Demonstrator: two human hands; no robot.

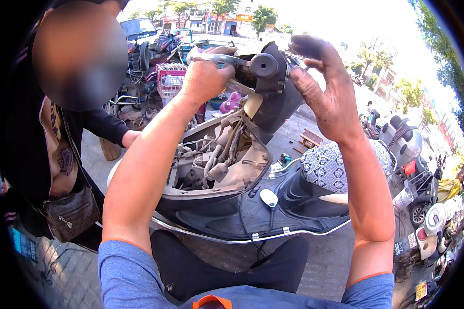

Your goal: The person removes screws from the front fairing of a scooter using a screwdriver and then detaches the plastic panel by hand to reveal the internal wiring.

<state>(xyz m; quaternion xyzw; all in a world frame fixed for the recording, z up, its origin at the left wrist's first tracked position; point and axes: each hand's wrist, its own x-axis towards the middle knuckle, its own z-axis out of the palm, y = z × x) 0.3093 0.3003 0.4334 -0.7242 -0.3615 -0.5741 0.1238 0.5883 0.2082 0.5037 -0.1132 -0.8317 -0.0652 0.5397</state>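
Observation:
My left hand (206, 80) is wrapped round a silver handlebar (227, 59) at the top of a scooter's steering column. My right hand (322, 90) is raised at the right of the dark handlebar housing (273, 74), fingers apart and slightly curled, its thumb near the housing. Below them the scooter's front body (250, 159) is uncovered, showing cables and hoses (224, 149). A detached mirror (268, 198) lies on the black footboard (247, 216), left of the seat with a blue-and-white patterned cover (325, 167).
A person (72, 144) in dark clothes with a shoulder bag stands close at the left, a hand (130, 138) by the scooter's front. Parked scooters (407, 154), a pink basket (170, 82) and clutter surround the paved area. A small wooden stool (309, 139) stands behind the scooter.

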